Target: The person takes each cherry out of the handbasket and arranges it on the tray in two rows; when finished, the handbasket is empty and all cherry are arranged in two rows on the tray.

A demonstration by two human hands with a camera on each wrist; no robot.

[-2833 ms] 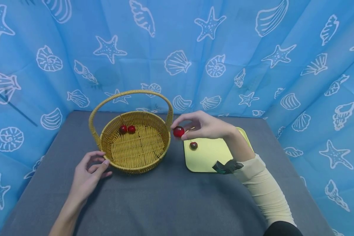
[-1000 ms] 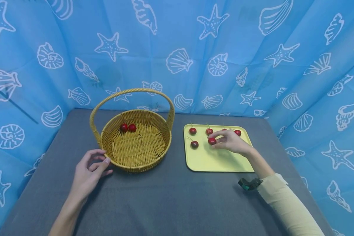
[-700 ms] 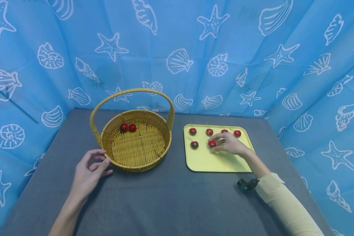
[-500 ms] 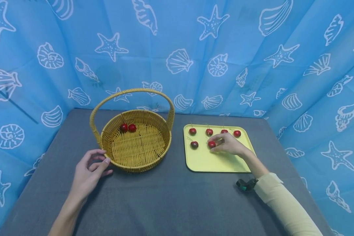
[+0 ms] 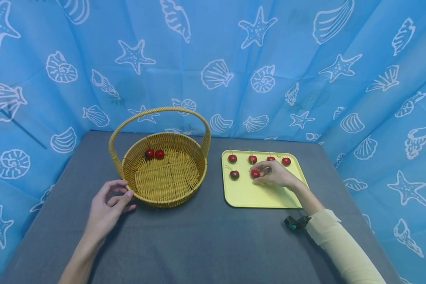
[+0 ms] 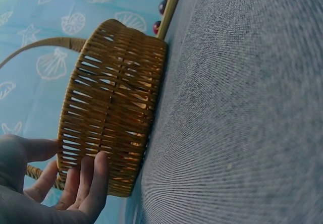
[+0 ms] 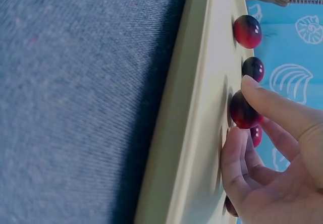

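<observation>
A round yellow wicker basket (image 5: pixel 167 201) with a tall arched handle stands at the left, two red cherries (image 5: pixel 159 154) at its back inside. My left hand (image 5: pixel 108 205) holds its near-left rim, the thumb at the edge and the fingers against the outer weave in the left wrist view. To the right lies a pale yellow tray (image 5: pixel 248 199). On it my right hand (image 5: pixel 275 173) pinches a red cherry (image 7: pixel 244 110) between thumb and fingers, low over the surface. A darker cherry (image 5: pixel 234 174) lies just left of it.
Behind, along the tray's far side, sit several more stemmed cherries (image 5: pixel 232 158) in a row. Grey cloth (image 5: pixel 198 240) covers the table. A blue curtain (image 5: pixel 184 47) with white shell prints hangs at the back and sides.
My right hand has carried the cherry from beside the basket rightward and lowered it to the tray. In the last half second it barely moves. My left hand stays at the basket rim.
</observation>
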